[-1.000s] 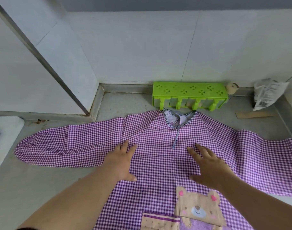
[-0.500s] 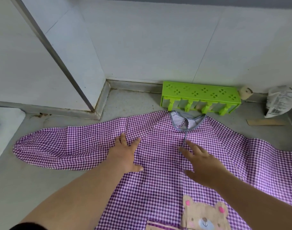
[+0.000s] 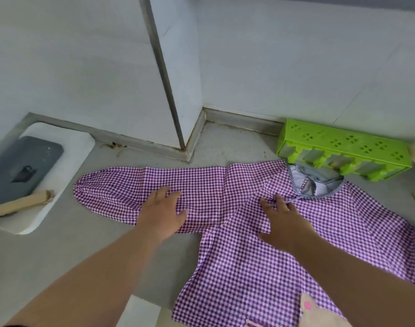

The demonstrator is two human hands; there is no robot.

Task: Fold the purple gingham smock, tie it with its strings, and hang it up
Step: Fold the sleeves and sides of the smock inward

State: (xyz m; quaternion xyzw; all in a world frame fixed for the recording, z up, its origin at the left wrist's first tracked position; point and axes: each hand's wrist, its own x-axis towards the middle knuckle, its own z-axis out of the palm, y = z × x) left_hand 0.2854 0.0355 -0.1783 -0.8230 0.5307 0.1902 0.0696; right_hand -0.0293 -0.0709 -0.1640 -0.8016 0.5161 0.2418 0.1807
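Grey floor meets white tiled walls; green rack against baseboard.

A green plastic rack is seen at right against the wall; a dark phone and a cardboard piece are laid on a white pad at left.

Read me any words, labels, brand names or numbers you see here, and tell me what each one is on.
No readable text anywhere in this view.
Dark grey device on the white block: a black mark and tiny pale dots, too small and blurred to read.
Green plastic rack: only clover-shaped cutouts, no lettering.
Purple gingham smock: check pattern and a tan appliqué patch with a pink heart, no words.
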